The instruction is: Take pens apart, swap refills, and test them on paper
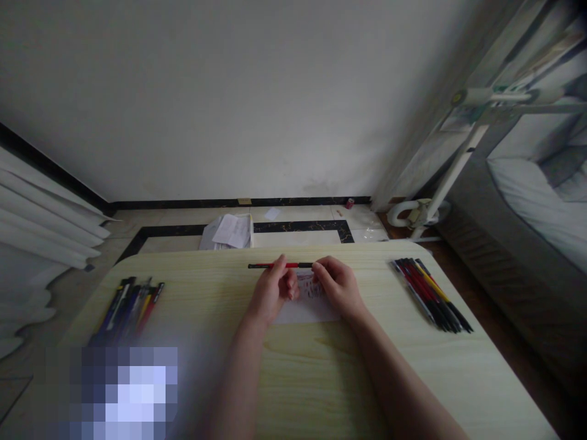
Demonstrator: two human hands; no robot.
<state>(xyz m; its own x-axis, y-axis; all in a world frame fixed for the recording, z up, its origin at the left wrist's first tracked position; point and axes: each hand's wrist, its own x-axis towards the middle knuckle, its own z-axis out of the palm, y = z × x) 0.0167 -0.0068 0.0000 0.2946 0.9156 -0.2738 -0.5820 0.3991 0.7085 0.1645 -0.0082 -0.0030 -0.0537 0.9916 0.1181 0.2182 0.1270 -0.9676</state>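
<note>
A red and black pen [292, 265] is held level above the far half of the table, spanning both hands. My left hand [274, 288] is closed round its left part, with the thumb on top and the fingers curled under. My right hand [338, 282] pinches the dark right end between thumb and fingers. Below and between the hands lies a white sheet of paper [305, 310] with rows of dark and reddish scribbles. The hands cover part of the sheet.
Several pens [428, 293] lie side by side on the table's right. Another group of pens [131, 305] lies at the left, near a pixelated bright patch. Beyond the pale wooden table [316, 373], papers [233, 231] rest on the floor. A grey sofa [513, 244] stands at the right.
</note>
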